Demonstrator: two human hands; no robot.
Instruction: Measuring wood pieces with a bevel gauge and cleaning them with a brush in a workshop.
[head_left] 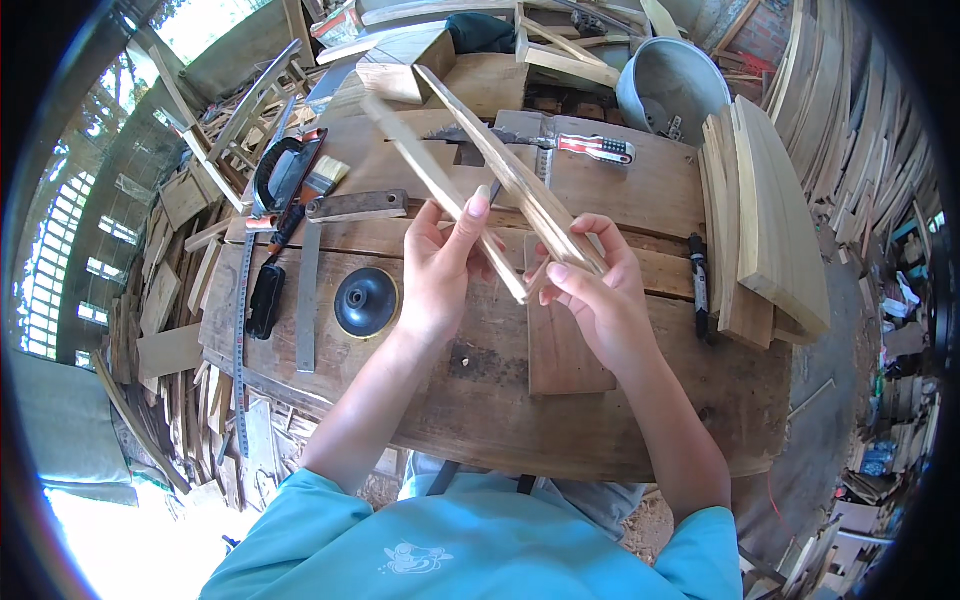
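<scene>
Above the middle of a wooden workbench (480, 410), I hold two thin wooden strips. My left hand (442, 262) is closed on the left strip (425, 165), thumb on top; its far end is smeared by motion. My right hand (598, 287) pinches the near end of the right strip (505, 170), which has rough, darker grain. The strips' near ends lie close together at my right fingers; I cannot tell if they touch. Below my right hand, a flat board (568, 355) lies on the bench. Left of my left hand sits a black round pad (366, 301).
A try square (357, 206), tape measure (264, 300), brush (326, 176) and black-handled tool (283, 172) lie left. A red-and-white-handled tool (596, 149) lies beyond my hands, before a grey bucket (675, 80). At right are a black marker (698, 287) and stacked curved boards (780, 215).
</scene>
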